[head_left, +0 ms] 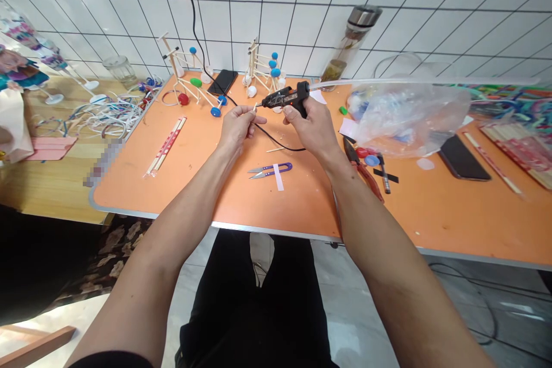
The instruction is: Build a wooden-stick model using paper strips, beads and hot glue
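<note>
My right hand (311, 121) is wrapped round the grip of a black hot glue gun (290, 99), with a long clear glue stick (388, 83) sticking out of its back. The gun's nozzle points left and meets, or nearly meets, a short pale wooden stick (255, 107). That stick is pinched between the fingertips of my left hand (238, 126). Behind my hands stand two small stick models, one with blue, red and green caps (196, 83) and one with blue caps (275, 64). Purple thread snips (271, 170) lie below my hands, partly under a pale paper strip (278, 177).
Wrapped chopsticks (166, 146) lie at left on the orange table (194, 184). Red-handled pliers (364, 169), a marker (383, 174) and a phone (463, 158) lie at right. A plastic bag (409, 118) and a glass bottle (349, 49) are at the back. A black cord (276, 141) runs between my hands.
</note>
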